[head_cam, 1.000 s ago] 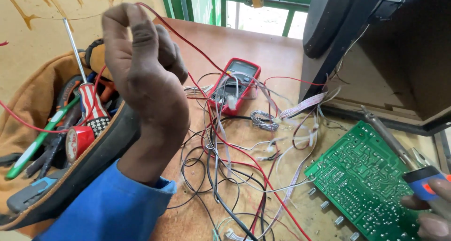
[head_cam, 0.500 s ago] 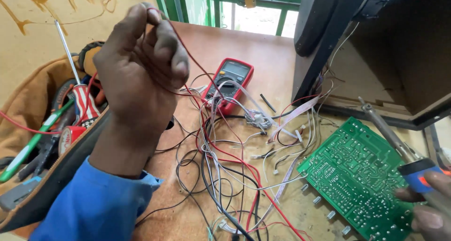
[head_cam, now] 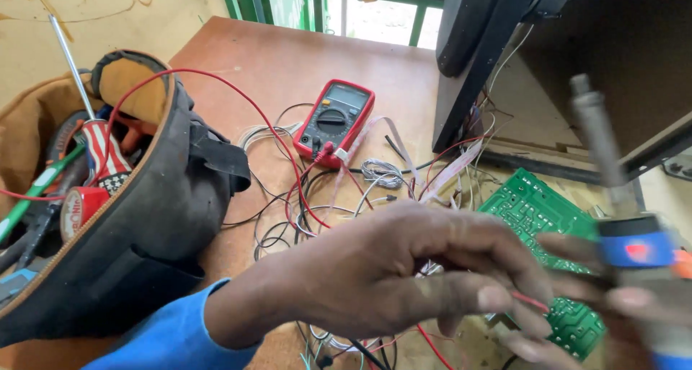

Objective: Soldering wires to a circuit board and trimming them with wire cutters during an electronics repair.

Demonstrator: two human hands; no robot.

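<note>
My left hand (head_cam: 404,276) reaches low across the table to the right, its fingertips pinched on a thin red wire (head_cam: 528,300) just over the green circuit board (head_cam: 530,208). At the bottom right, my right hand (head_cam: 634,319) is blurred and grips a soldering iron (head_cam: 627,244) by its blue handle, with the metal shaft pointing up. The two hands almost touch above the board's near edge. A tangle of red, black and white wires (head_cam: 303,211) lies under and behind my left hand.
A red multimeter (head_cam: 335,121) lies mid-table with leads plugged in. An open dark tool bag (head_cam: 144,218) at the left holds a striped-handle screwdriver (head_cam: 101,150) and other tools. A black open cabinet (head_cam: 613,67) stands at the right. Green window bars (head_cam: 317,2) are behind.
My left hand has dropped from raised in front of the bag and swung right to the circuit board. The right hand has lifted the soldering iron higher into view.
</note>
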